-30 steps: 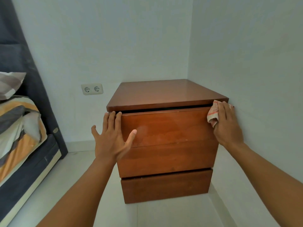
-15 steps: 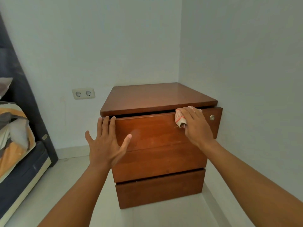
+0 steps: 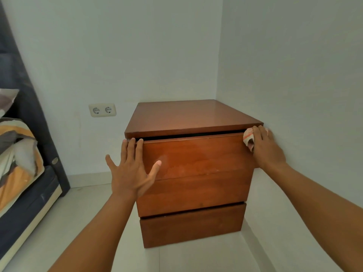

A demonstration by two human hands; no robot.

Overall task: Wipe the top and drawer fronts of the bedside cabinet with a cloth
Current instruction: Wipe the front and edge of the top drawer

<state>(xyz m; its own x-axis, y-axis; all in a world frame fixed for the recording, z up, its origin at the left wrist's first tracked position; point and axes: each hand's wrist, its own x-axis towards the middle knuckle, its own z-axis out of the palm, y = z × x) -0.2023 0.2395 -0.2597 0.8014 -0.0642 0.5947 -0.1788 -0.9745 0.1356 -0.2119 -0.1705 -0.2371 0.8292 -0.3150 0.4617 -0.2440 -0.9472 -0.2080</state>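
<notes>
The right hand [image 3: 267,148] has swung back from mid-front to the top right corner of the upper drawer [image 3: 196,158], beside the wall. Its fingers are closed over the bunched cloth [image 3: 247,135], pressing it to the wood. The left hand [image 3: 131,173] stays flat and spread on the drawer's left side, fingertips at its upper edge, steadying the cabinet [image 3: 188,118]. So 1 pass along that edge looks finished; the lower drawer [image 3: 192,222] probably still needs wiping.
</notes>
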